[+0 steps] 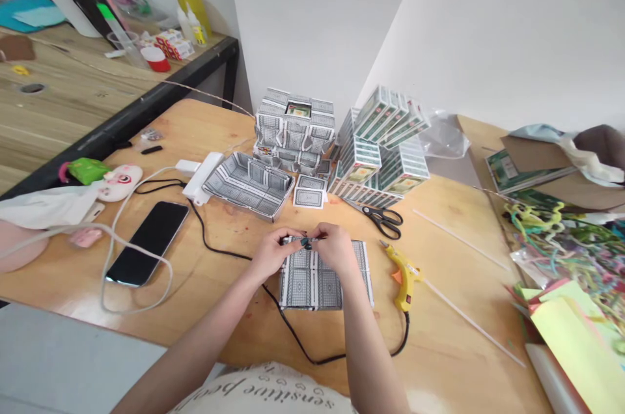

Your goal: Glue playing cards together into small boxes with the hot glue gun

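Note:
A flat panel covered with grey-and-white patterned playing cards [312, 280] lies on the table in front of me. My left hand [279, 250] and my right hand [334, 246] meet over its far edge, fingers bent and pinched close together. What lies between the fingertips is too small and too covered to make out. To the right of the panel a yellow hot glue gun [406, 274] rests on its side, its black cord looping below the panel. Black-handled scissors [383, 219] lie beyond it. An open tray made of the same cards [244, 186] sits behind my left hand.
A card-covered box [295, 124] stands at the back, with loose cards [310, 193] before it. Stacked card packs [381, 147] rise beside it. Left are a phone [149, 241] and a white power strip [202, 178]. Glue sticks [461, 238] and coloured paper [573, 336] lie right.

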Demonstrator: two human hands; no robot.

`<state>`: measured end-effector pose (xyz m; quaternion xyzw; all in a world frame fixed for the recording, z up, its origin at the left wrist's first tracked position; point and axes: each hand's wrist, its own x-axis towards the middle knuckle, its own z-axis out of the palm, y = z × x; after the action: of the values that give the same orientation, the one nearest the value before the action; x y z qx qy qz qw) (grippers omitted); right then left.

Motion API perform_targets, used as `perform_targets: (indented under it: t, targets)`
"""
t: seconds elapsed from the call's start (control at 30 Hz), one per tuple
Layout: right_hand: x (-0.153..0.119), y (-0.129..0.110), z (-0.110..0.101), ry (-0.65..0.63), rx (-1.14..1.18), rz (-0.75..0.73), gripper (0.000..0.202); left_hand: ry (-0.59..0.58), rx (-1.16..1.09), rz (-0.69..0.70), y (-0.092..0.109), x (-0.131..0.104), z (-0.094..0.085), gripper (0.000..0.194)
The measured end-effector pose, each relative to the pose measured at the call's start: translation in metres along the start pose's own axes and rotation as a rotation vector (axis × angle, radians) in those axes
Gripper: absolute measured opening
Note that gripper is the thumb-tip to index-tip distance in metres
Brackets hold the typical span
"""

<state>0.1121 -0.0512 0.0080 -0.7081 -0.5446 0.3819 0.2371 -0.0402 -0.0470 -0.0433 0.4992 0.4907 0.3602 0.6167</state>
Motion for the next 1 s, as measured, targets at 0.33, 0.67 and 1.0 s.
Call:
perform_targets:
  t: [0.33, 0.67, 1.0]
  targets:
    - [-0.0015, -0.0034, -0.0010, 0.007, 0.012, 0.019, 0.012, -0.003, -0.014, 0.035, 0.0001, 0.0006, 0.0004, 0.021]
    - [-0.0013, -0.0030, -0.0010, 0.006, 0.001, 0.033, 0.013, -0.002, 0.061, 0.090, 0.0035, -0.0009, -0.0005, 0.018]
    - [-0.0015, -0.0043, -0.0012, 0.012, 0.014, 0.031, 0.016, 0.023, 0.120, 0.105, -0.0023, -0.0010, -0.0007, 0.020]
